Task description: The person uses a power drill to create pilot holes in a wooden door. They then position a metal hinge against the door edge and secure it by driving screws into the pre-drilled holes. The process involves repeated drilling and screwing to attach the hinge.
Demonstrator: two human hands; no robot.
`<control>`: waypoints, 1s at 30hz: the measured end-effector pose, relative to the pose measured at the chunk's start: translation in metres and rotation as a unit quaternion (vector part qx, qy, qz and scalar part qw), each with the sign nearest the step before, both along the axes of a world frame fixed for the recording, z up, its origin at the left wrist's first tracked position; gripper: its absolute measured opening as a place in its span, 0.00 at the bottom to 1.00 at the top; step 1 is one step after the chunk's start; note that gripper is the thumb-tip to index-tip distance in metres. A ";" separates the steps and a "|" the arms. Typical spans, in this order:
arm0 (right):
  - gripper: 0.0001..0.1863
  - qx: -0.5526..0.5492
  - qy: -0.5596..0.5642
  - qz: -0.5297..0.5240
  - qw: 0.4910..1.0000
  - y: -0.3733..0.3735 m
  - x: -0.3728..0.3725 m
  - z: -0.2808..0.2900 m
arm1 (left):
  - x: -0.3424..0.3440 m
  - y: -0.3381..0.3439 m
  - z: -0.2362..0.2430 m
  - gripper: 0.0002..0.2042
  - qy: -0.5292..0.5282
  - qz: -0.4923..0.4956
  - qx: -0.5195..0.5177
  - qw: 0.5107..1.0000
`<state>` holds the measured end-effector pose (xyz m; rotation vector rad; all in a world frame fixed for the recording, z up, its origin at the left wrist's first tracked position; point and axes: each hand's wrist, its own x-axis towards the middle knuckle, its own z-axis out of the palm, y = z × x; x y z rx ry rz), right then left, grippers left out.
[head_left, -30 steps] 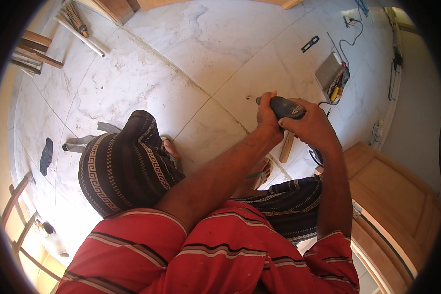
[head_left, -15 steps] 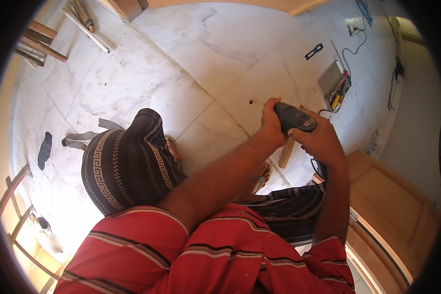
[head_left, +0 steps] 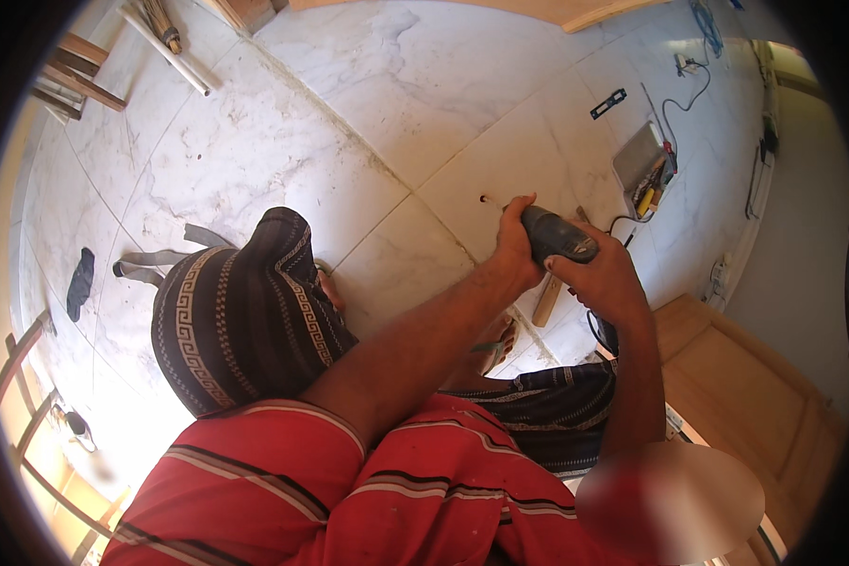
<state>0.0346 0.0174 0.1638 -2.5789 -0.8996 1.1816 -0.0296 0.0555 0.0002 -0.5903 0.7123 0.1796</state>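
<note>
Both my hands are wrapped around a dark power drill (head_left: 558, 236) with a worn rear end, held low over the marble-patterned floor. My left hand (head_left: 519, 238) grips the drill's left side, toward its front. My right hand (head_left: 608, 278) closes around the rear and right side. Part of the drill shows below my right hand, along with a dark cord. Just beyond my left hand is a small dark hole (head_left: 484, 198) in a floor tile; the drill's tip seems to be beside it, but is too small to make out surely. A wooden piece (head_left: 546, 300) lies beneath my hands.
A grey tray (head_left: 639, 151) with hand tools sits to the right, near a small level (head_left: 607, 104) and a cable. Wooden panels (head_left: 740, 354) stand at the right. My patterned dark cloth (head_left: 241, 321) covers my legs. A broom (head_left: 163, 26) and white pipe (head_left: 165, 52) lie far left.
My hands and the drill have shifted slightly left and down in the picture. Both hands keep their hold. A blurred pale patch now covers my right sleeve at the lower right.
</note>
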 end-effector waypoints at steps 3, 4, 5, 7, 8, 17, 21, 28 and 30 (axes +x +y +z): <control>0.32 0.004 -0.001 -0.017 1.000 -0.002 -0.001 0.000 | -0.004 0.000 0.015 0.21 -0.026 0.023 0.002 0.999; 0.32 0.007 0.003 -0.026 1.000 -0.003 -0.001 0.000 | -0.005 -0.001 0.017 0.21 -0.033 0.032 0.006 0.999; 0.32 0.004 0.010 -0.038 0.999 -0.003 -0.002 0.001 | -0.005 -0.001 0.018 0.21 -0.026 0.025 0.018 0.999; 0.31 -0.009 0.028 -0.067 0.997 -0.001 -0.004 0.005 | -0.003 -0.003 0.019 0.21 -0.012 0.011 0.045 0.999; 0.31 -0.018 0.039 -0.084 0.996 -0.001 -0.005 0.007 | -0.002 -0.005 0.018 0.21 -0.007 0.008 0.044 0.999; 0.33 0.037 0.103 -0.139 0.984 -0.047 0.021 0.022 | 0.006 -0.018 0.035 0.29 -0.071 -0.020 0.042 0.996; 0.34 0.076 0.188 -0.204 0.958 -0.084 0.049 0.023 | 0.002 -0.032 0.048 0.27 -0.129 -0.070 0.101 0.984; 0.30 0.191 0.320 -0.336 0.865 -0.163 0.036 -0.062 | -0.015 -0.053 0.009 0.18 -0.091 -0.221 0.207 0.949; 0.31 0.210 0.338 -0.353 0.847 -0.181 0.026 -0.083 | -0.017 -0.064 -0.010 0.18 -0.067 -0.267 0.215 0.937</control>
